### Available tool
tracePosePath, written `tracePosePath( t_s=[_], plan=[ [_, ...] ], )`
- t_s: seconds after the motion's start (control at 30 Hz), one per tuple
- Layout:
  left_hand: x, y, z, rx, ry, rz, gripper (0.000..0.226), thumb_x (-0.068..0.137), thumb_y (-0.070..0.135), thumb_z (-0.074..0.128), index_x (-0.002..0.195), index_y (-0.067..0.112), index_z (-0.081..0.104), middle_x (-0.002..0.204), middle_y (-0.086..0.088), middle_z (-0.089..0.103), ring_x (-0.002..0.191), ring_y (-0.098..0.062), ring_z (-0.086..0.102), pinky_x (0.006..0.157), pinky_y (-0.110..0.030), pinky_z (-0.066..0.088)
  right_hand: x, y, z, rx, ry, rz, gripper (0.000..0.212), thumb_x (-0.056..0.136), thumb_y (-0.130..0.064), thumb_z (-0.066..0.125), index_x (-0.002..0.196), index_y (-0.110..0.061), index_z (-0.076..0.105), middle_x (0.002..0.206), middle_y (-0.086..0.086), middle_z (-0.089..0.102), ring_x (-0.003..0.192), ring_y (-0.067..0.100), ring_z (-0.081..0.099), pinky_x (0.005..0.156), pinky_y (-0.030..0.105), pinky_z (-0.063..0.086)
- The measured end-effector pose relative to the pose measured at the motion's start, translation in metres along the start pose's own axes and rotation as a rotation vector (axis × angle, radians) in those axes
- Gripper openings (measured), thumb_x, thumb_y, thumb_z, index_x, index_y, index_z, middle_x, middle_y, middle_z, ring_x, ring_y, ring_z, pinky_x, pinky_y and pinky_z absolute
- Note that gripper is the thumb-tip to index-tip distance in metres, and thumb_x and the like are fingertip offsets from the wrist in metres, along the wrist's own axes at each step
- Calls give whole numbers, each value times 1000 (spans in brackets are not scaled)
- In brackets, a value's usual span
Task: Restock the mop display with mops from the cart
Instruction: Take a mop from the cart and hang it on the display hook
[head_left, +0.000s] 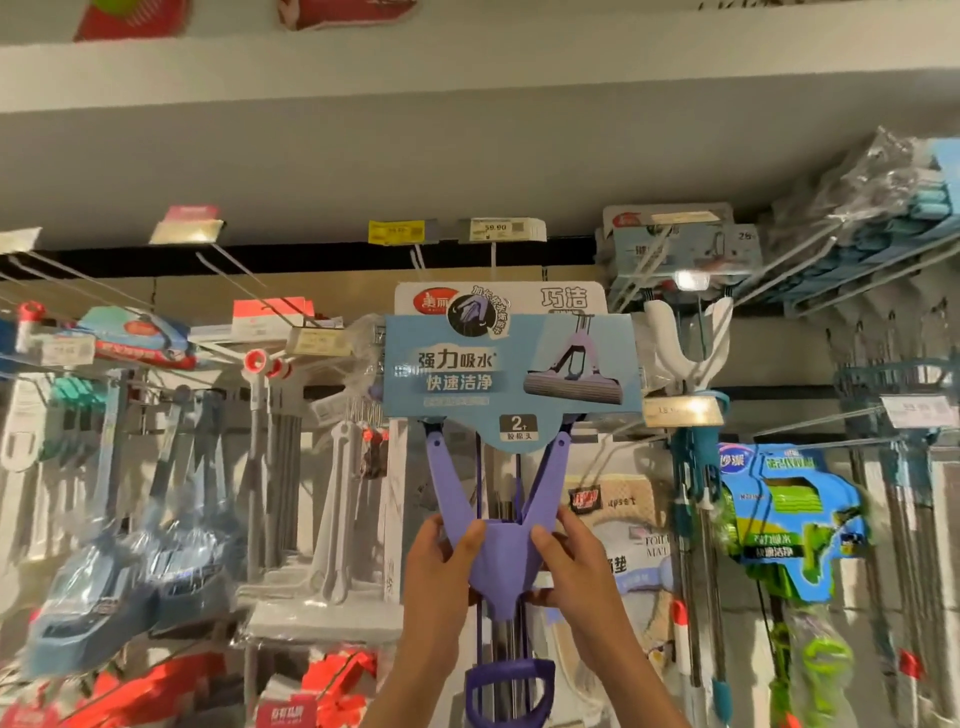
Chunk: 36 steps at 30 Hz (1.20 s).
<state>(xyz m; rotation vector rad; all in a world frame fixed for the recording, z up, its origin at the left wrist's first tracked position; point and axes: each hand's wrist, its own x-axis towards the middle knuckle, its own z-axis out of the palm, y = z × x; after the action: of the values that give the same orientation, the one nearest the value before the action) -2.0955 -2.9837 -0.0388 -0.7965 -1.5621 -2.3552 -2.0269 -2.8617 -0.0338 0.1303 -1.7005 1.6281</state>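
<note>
purple plastic marks the sponge mop (498, 519) held up at the centre of the frame, its blue cardboard header (511, 371) raised against the mop display (311, 415) just below the price tags (501, 229). the left hand (441, 558) and right hand (574, 556) both grip the forked yoke from either side, fingers curled round it. whether the header's hole is on a peg yet cannot be told, so this mop looks mid-hanging, not finished. other mops already hang at left and right of the frame. the cart is out of view, so how many remain is unknown.
</note>
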Motion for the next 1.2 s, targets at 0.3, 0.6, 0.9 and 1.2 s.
tracePosePath(
  t_s=[0.3, 0.6, 0.9, 1.2],
  plan=[
    [56, 7, -11, -47, -99, 28, 17, 92, 28, 70, 106, 20, 65, 87, 4, 75, 75, -20, 74, 56, -30, 59, 35, -7, 32, -18, 102, -58, 26, 104, -19, 54, 118, -40, 60, 93, -14, 74, 87, 9, 73, 66, 49, 63],
    [86, 10, -2, -86, -121, 28, 17, 94, 28, 69, 106, 18, 65, 89, 1, 75, 77, -20, 74, 57, -34, 59, 66, -11, 35, -42, 104, -75, 27, 104, -18, 53, 120, -37, 61, 92, -4, 76, 86, 15, 74, 61, 42, 62],
    [109, 13, 14, -47, -103, 68, 14, 93, 29, 69, 101, 18, 64, 82, 3, 75, 70, -20, 74, 52, -40, 60, 97, -14, 28, -63, 108, -107, 23, 103, -18, 54, 120, -31, 61, 87, 0, 76, 84, 17, 74, 64, 48, 63],
    [134, 16, 29, -47, -79, 92, 10, 92, 30, 71, 99, 23, 67, 86, 2, 77, 74, -23, 75, 60, -50, 62, 124, -18, 23, -91, 105, -142, 19, 103, -22, 55, 120, -26, 61, 90, -8, 75, 86, 13, 73, 68, 54, 62]
  ],
)
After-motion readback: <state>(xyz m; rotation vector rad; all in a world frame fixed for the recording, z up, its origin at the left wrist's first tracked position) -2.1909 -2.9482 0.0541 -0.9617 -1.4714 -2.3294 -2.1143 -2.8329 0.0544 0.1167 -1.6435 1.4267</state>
